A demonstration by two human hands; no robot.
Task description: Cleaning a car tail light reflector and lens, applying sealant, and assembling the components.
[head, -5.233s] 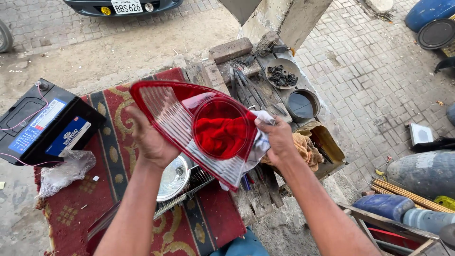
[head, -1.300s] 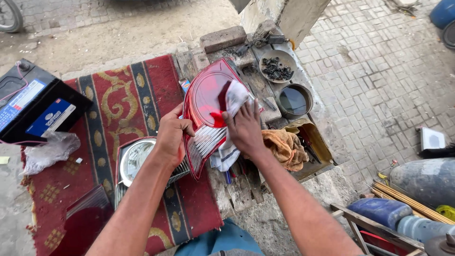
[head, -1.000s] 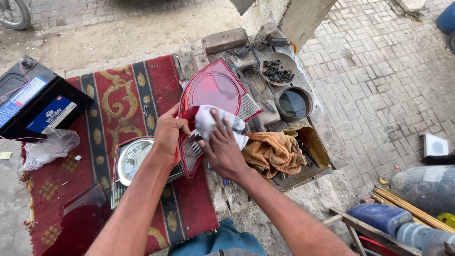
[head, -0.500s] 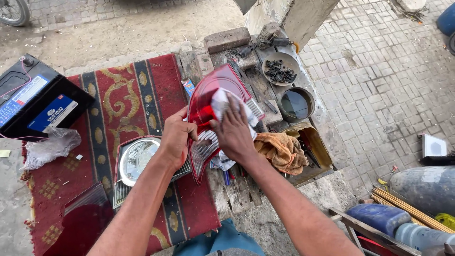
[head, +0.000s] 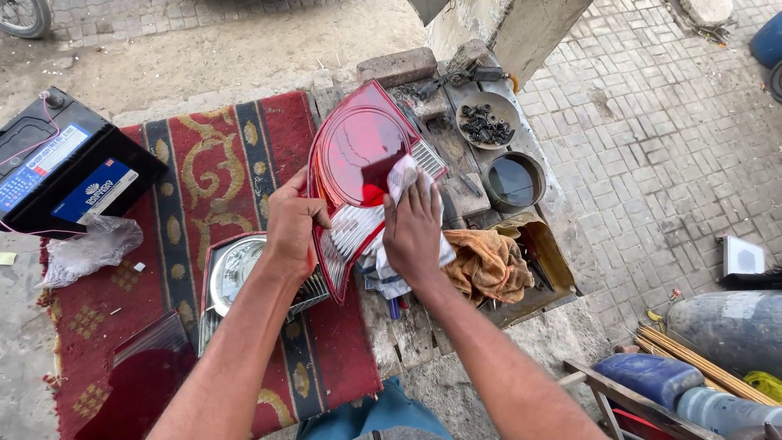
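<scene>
I hold a red car tail-light lens (head: 354, 155) upright over a red patterned rug (head: 220, 163). My left hand (head: 291, 224) grips its left edge. My right hand (head: 413, 228) presses a white cloth (head: 399, 175) flat against the lens's lower right face, where a clear ribbed section (head: 346, 232) shows. More of the cloth hangs below my palm. A second lamp housing with a round chrome reflector (head: 236, 273) lies on the rug just under my left wrist.
A black car battery (head: 57, 167) and a crumpled plastic bag (head: 90, 248) sit at the left. An orange rag (head: 489, 261), a bowl of bolts (head: 487, 124), a dark pot (head: 513, 179) and a brick (head: 395, 65) crowd the wooden bench. Blue containers (head: 652, 379) stand at lower right.
My right hand with the cloth has been rubbing up and down over the lens face. The lens has tilted more upright and turned its red face toward me.
</scene>
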